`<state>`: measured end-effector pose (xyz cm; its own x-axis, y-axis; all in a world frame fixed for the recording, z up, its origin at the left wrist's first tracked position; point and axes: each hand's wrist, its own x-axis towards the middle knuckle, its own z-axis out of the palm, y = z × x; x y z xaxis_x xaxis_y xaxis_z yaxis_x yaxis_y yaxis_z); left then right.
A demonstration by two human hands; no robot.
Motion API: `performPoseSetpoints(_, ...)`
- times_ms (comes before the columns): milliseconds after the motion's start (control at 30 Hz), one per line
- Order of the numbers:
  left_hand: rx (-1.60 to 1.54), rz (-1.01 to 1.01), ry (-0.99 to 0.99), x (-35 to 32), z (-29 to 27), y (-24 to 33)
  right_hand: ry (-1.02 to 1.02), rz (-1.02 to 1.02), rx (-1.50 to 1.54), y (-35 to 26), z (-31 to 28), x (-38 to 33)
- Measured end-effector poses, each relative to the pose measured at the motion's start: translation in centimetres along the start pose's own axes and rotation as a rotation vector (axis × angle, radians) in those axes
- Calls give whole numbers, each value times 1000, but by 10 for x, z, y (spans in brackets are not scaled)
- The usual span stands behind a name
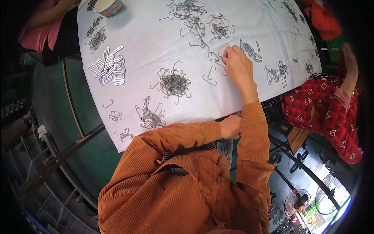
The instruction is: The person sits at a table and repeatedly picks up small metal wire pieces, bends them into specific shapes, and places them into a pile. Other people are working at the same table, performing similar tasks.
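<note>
Bent grey wire hooks (211, 75), loose on the white cloth-covered table (148, 46), lie just left of and under the right hand's fingertips. Right hand (237, 67) rests palm-down on the cloth, fingers curled toward a small hook near the knuckles; whether the fingertips are pinched on a wire or only touching it cannot be told, since the fingers hide the contact. The nearest free hook lies left and slightly toward the body from that hand, its long axis running diagonally, open end up. Left hand (230, 127) sits at the table's near edge, close to the chest, loosely closed; what it holds, if anything, is hidden by the orange corduroy sleeve (183, 136). The right hand is clearly the nearer one to the hooks.

Left of the grip: tangled heap of grey wire hooks (173, 83), another heap nearer the edge (150, 117). Farther left, stack of flat white oval clips (109, 66). Beyond the grip: more wire tangles (193, 17), paper cup with a patterned wall (109, 7). To the right, a person in a red quilted jacket (323, 113).
</note>
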<state>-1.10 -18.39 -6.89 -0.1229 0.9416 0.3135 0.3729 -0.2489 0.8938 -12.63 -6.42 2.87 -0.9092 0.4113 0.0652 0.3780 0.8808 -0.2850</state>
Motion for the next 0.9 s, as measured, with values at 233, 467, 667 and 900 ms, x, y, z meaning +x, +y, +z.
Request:
performPoseSetpoints(233, 63, -49, -112, 2, -5, 2, -49, 117, 328, -17, -37, -3)
performPoseSetpoints(467, 70, -70, -190, 9, -22, 19, -100, 109, 749, 3, -36, -7)
performPoseSetpoints(667, 92, -80, -177, 9, -19, 15, -134, 224, 771, -2, -39, -4)
performPoseSetpoints(900, 99, -70, -223, 8, -19, 15, -10, 62, 566, -1, -39, -1)
